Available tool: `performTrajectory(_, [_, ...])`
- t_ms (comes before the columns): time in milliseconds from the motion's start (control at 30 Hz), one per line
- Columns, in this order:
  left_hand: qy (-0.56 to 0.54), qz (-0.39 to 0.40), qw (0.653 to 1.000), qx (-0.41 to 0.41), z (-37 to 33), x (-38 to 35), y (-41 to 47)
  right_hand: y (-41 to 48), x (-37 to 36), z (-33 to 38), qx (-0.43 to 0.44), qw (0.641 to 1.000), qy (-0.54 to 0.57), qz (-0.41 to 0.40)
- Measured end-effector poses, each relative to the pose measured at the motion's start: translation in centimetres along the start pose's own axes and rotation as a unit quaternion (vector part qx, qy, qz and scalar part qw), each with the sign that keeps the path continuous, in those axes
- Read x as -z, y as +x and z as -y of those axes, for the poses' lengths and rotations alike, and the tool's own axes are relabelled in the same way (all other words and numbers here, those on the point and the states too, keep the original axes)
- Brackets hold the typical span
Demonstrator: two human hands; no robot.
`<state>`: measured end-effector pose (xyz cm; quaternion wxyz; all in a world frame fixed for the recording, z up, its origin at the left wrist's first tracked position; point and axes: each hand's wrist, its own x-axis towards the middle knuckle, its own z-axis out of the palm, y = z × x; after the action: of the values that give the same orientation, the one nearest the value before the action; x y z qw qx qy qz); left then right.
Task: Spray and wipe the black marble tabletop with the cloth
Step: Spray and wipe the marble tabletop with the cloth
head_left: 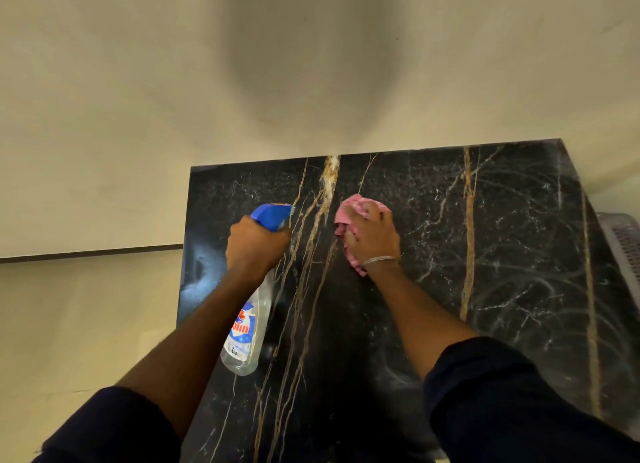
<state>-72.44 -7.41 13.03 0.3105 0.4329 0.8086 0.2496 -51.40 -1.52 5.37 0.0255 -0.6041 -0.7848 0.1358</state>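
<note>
Cannot read the whole label on the clear spray bottle (247, 327), partly covered by the forearm. Cannot see its trigger, buried under the left hand (256, 244). Cut off at the right frame edge: a grey perforated basket (620, 240). Grips the bottle neck with curled left fingers, bottle tilted, blue nozzle (272, 214) aimed toward the far edge of the black marble worktop (485, 254). Clutches the bunched pink cloth (349, 209) in the right hand (372, 235), fingers curled over it, pressed onto the worktop around mid-width, nearer the far edge. Thin bangle (379, 261) at that wrist.
</note>
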Motion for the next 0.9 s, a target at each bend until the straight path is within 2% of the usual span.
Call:
performTrajectory(167, [0.004,0.003,1.000,0.002,0.3,-0.6,-0.2,-0.4,0.0,-7.6,-0.160,0.987,0.014,-0.026])
performTrajectory(300, [0.006,0.000,1.000,0.007,0.4,-0.9,-0.9,-0.2,-1.8,-6.5,-0.209,0.977,-0.035,-0.018])
performTrajectory(400, [0.013,0.005,1.000,0.013,0.7,-1.2,-1.4,-1.0,-2.8,-1.7,-0.150,0.987,-0.050,-0.016])
performTrajectory(533, [0.014,0.004,1.000,0.016,0.8,-1.3,-1.9,-2.3,-4.8,5.4,-0.019,0.999,-0.036,0.020])
performTrajectory(667, [0.010,0.002,1.000,0.013,0.6,-1.1,-2.4,-2.7,-4.8,5.5,0.048,0.996,-0.052,0.059])
performTrajectory(767, [0.008,0.014,1.000,0.008,0.9,-1.0,-2.6,-3.6,-2.9,2.6,0.044,0.998,-0.043,0.033])
performTrajectory(900, [0.003,0.024,1.000,-0.001,1.1,-1.1,-2.8,-4.5,-0.6,-3.5,-0.058,0.998,-0.008,-0.001])
